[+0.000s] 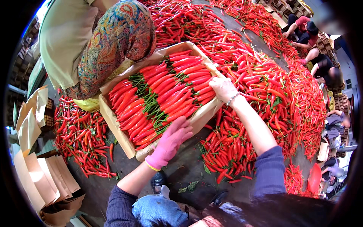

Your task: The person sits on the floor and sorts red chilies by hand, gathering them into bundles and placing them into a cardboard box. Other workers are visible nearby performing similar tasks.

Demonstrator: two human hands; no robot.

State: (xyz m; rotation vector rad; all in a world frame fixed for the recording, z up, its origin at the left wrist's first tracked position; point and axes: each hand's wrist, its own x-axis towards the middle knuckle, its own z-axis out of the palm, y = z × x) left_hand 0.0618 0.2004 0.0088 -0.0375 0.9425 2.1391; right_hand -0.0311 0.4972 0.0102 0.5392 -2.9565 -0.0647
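A shallow cardboard box [129,148] lined with brown paper sits tilted before me. It is filled with red chili peppers [160,90] laid in neat rows, their green stems meeting in bands. My left hand [172,140], in a pink glove with a yellow cuff, rests at the near side of the box, fingers stretched out over the edge peppers. At the right side, my bare right hand [224,90], with a bracelet at the wrist, is bent around the box's rim and paper. Its fingertips are partly hidden.
A person in patterned trousers [113,49] is right against the box's far left side. Loose chili heaps [261,90] spread to the right and back, with a smaller heap [85,140] at left. Folded cardboard [49,178] stands lower left. Several people [302,32] sit far right.
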